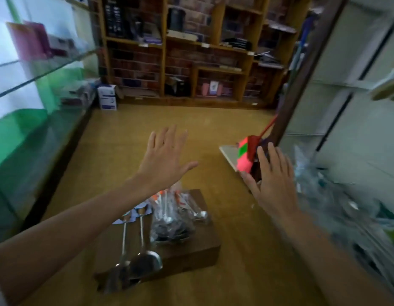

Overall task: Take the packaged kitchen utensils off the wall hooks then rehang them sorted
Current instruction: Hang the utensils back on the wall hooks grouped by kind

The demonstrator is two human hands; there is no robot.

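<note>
Above the wooden floor (191,129), left hand (165,160) spread flat, fingers apart, holding nothing; right hand (271,180) likewise splayed and empty. Below, on a dark wooden box (204,246), two steel ladles (138,246) beside bagged utensils (174,217).

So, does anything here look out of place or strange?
Yes. The packaged utensils lie in a loose pile on a wooden box on the floor, not on hooks. Two ladles overhang its front edge. Both hands, left and right, are open and hold nothing.
</note>
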